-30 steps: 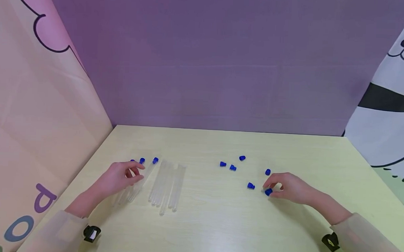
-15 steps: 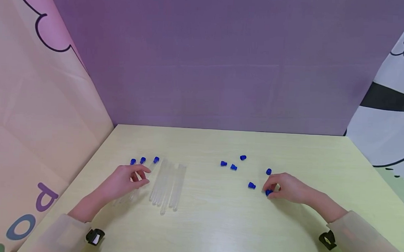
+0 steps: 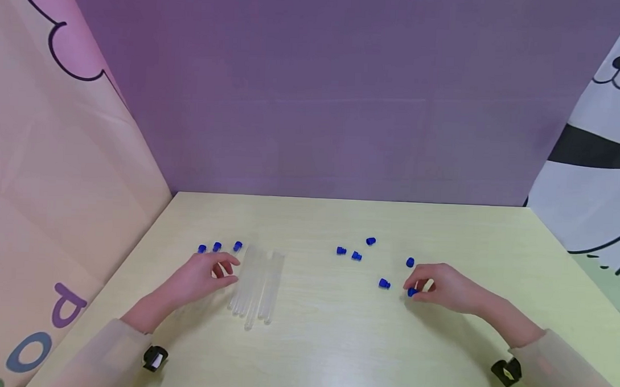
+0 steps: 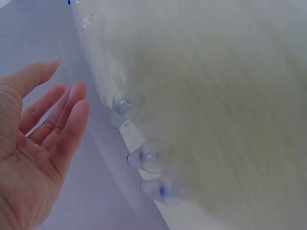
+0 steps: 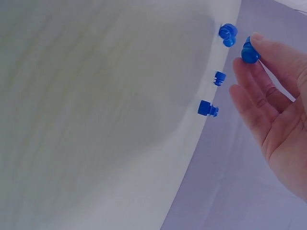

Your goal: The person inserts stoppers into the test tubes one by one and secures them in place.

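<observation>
tube bundle (image 3: 256,288): clear, apparently uncapped, pending. capped tubes (image 3: 238,246): 3, left of tube bundle, judged done. loose caps (image 3: 356,256): 5, blue, right of tube bundle. held cap (image 3: 412,292): 1, farther right, pinched between thumb and fingertip of right hand (image 3: 442,286). left hand (image 3: 204,275): at tube bundle's left, thumb apart from fingers, gripping nothing.

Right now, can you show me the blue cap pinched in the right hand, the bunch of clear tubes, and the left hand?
Blue cap (image 5: 250,52): right wrist view, on its wide end.
Clear tubes (image 3: 256,288): head view, mid-bunch.
Left hand (image 3: 200,277): head view, on its back.
</observation>
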{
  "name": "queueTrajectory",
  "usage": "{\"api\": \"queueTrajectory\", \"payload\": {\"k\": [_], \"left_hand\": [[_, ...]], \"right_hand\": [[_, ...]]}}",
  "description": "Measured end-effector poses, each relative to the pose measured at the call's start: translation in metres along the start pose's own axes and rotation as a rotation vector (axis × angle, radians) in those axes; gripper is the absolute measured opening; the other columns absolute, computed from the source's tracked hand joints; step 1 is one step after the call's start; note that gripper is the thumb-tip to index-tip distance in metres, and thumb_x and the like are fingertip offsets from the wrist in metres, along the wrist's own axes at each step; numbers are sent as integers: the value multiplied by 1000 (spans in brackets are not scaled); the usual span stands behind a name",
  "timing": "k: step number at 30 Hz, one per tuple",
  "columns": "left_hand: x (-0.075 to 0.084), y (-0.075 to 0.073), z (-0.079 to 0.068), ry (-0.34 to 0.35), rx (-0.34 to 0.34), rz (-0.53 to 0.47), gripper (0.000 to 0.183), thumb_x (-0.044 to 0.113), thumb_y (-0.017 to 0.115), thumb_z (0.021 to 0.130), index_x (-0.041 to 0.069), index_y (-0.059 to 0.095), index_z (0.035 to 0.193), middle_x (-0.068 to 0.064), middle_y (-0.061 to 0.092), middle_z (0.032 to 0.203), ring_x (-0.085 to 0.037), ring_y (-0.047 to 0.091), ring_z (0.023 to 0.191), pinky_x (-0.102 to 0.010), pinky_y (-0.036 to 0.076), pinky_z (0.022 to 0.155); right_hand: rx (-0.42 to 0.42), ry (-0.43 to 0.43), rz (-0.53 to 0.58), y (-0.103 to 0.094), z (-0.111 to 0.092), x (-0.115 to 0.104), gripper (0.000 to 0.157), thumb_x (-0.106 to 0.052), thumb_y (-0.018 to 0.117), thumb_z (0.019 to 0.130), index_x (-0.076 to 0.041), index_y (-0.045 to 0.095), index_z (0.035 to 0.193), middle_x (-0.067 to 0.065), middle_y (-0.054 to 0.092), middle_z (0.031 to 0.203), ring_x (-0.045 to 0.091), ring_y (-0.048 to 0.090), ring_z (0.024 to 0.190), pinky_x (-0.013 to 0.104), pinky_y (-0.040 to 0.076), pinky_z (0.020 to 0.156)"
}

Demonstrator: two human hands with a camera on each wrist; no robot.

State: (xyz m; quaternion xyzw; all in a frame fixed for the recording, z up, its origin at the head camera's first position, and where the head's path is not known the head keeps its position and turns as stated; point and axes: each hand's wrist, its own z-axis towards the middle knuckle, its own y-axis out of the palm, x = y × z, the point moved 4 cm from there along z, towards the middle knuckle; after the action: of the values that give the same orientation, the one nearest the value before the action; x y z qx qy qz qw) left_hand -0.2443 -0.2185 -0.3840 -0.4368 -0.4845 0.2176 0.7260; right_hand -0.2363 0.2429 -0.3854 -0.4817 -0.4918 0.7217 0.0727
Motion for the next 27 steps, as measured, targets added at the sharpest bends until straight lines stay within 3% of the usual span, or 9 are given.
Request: {"api": "queueTrajectory", "payload": {"k": [19,27], "left_hand": [[-17,6,28,-16,-16,-15,27,10,75,84,-3,66,106,-3,66,85,-14,59,71,-26,50,59],[-21,10,36,-82,-72,-62,29,9,75,84,-4,65,108,-1,64,83,-15,60,72,-26,51,57]], "right_hand": [[65,-22,11,-6,-22,-11,16,-9,75,86,-11,71,101,-11,64,94,6,58,77,28,53,66],[84,-29,3,-8,-27,-13,16,-10,75,85,-11,71,100,-11,63,92,6,57,78,27,53,65]]}}
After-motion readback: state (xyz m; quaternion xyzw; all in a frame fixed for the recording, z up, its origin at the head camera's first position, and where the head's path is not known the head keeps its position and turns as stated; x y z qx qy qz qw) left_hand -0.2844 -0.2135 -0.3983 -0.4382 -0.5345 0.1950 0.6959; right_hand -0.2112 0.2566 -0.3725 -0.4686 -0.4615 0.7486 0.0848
